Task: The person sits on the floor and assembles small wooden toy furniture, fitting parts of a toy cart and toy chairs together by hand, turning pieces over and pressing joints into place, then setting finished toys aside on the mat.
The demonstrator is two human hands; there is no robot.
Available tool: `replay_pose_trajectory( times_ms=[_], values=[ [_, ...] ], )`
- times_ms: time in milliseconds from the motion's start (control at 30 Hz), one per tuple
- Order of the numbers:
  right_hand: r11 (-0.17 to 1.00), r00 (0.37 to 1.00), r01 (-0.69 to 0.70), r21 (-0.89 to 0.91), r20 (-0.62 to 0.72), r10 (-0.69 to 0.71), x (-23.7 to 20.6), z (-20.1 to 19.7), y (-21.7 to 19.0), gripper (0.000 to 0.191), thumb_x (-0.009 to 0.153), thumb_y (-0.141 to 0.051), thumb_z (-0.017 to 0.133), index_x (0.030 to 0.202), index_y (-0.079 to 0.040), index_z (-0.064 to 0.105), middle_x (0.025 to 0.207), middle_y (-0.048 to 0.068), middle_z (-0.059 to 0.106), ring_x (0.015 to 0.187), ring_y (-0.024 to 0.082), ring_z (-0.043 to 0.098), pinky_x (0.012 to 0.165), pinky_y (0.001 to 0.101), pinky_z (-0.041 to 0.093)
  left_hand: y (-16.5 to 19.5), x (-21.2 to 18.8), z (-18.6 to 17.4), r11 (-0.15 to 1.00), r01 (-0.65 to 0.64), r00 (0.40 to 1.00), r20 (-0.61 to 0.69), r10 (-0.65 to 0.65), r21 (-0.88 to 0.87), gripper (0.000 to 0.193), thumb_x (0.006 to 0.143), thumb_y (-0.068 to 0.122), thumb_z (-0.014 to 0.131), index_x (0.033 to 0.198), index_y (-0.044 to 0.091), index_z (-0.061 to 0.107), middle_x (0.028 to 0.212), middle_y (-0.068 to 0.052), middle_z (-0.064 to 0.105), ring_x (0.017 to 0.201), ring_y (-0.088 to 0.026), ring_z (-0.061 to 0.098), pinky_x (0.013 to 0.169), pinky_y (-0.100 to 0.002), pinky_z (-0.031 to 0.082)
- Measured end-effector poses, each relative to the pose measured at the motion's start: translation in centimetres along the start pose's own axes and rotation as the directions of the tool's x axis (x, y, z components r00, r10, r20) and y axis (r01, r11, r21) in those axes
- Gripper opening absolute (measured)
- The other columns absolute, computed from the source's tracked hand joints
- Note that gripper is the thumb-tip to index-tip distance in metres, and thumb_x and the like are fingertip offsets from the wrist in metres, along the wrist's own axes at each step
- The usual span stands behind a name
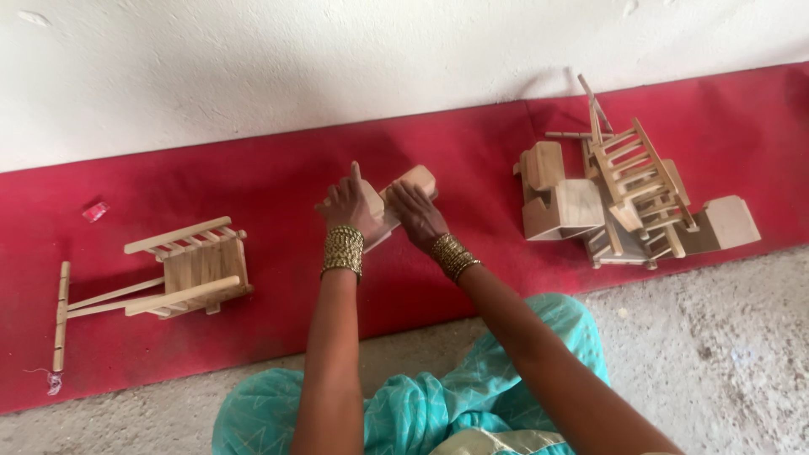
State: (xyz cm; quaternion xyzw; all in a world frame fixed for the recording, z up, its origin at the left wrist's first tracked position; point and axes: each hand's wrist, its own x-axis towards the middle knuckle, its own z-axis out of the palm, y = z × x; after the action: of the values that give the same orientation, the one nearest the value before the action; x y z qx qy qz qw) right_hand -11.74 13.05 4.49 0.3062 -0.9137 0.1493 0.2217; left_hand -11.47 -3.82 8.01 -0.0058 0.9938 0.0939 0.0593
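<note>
Head view: small wooden piece (404, 192) sits over red mat (278, 177), centre frame, clamped btwn both hands. Left hand (347, 206) grips its near end, index finger raised; right hand (415, 212) closed on far end. Wooden toy cart (181, 274) lies well left, pile of wooden parts (624, 198) well right.

The small pieces (404, 198) and the stack (628, 198) look like raw, matt pale wood; the red mat (270, 181) seems a felt-like cloth, the floor (716, 354) rough concrete, the bangles (343, 250) shiny metal.
</note>
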Motion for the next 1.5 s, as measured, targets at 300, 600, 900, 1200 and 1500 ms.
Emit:
replay_pose_trajectory(
  times_ms=[300,600,900,1200,1500],
  values=[
    [0.996,0.985,0.015,-0.090,-0.171,-0.030,0.7,0.8,-0.5,0.039,0.092,-0.001,0.056,0.130,-0.008,0.056,0.133,0.015,0.064,0.130,0.029,0.058,0.119,0.0466,0.039,-0.2,0.6,-0.3,0.997,-0.003,0.997,0.072,-0.003,0.082,0.136,0.067,0.082,0.072,0.158,0.015,-0.005,0.149,-0.019,0.032,0.135,-0.039,0.040,0.106,-0.068,0.037],
    [0.962,0.972,-0.218,-0.165,-0.122,0.200,2.0,0.7,0.9,0.026,0.100,-0.006,0.055,0.124,-0.010,0.063,0.130,0.011,0.068,0.126,0.024,0.062,0.112,0.0456,0.046,-0.8,2.2,1.0,0.999,0.004,0.998,0.063,-0.007,0.044,0.141,0.062,0.077,0.083,0.157,0.016,-0.001,0.148,-0.018,0.036,0.133,-0.038,0.043,0.102,-0.064,0.044],
    [0.988,0.985,0.146,0.042,-0.097,-0.141,2.3,-0.3,0.6,0.031,0.089,-0.023,0.074,0.119,-0.015,0.069,0.128,0.007,0.068,0.123,0.026,0.062,0.111,0.0521,0.040,-1.1,2.5,2.0,0.998,-0.044,0.998,-0.038,0.046,0.053,0.133,0.058,0.074,0.085,0.152,0.017,0.011,0.142,-0.016,0.038,0.127,-0.036,0.045,0.095,-0.065,0.046],
    [0.987,0.989,-0.150,-0.057,0.013,0.151,3.1,-2.9,2.1,0.009,0.090,-0.015,0.068,0.097,-0.016,0.073,0.103,0.004,0.077,0.108,0.022,0.070,0.115,0.0553,0.039,0.2,-1.4,5.5,0.979,-0.171,0.911,-0.362,0.199,0.108,0.116,0.052,0.054,0.091,0.145,0.020,0.033,0.134,-0.010,0.047,0.125,-0.028,0.049,0.094,-0.060,0.045],
    [0.964,0.975,0.204,-0.170,0.129,-0.183,-0.1,-4.0,0.0,0.016,0.098,-0.014,0.056,0.096,-0.014,0.071,0.105,0.003,0.073,0.109,0.019,0.067,0.117,0.0500,0.035,3.5,-9.4,9.0,0.907,-0.221,0.737,-0.548,0.397,0.360,0.083,0.065,0.047,0.085,0.132,0.017,0.047,0.123,-0.009,0.057,0.113,-0.028,0.054,0.094,-0.060,0.043]
  ],
)
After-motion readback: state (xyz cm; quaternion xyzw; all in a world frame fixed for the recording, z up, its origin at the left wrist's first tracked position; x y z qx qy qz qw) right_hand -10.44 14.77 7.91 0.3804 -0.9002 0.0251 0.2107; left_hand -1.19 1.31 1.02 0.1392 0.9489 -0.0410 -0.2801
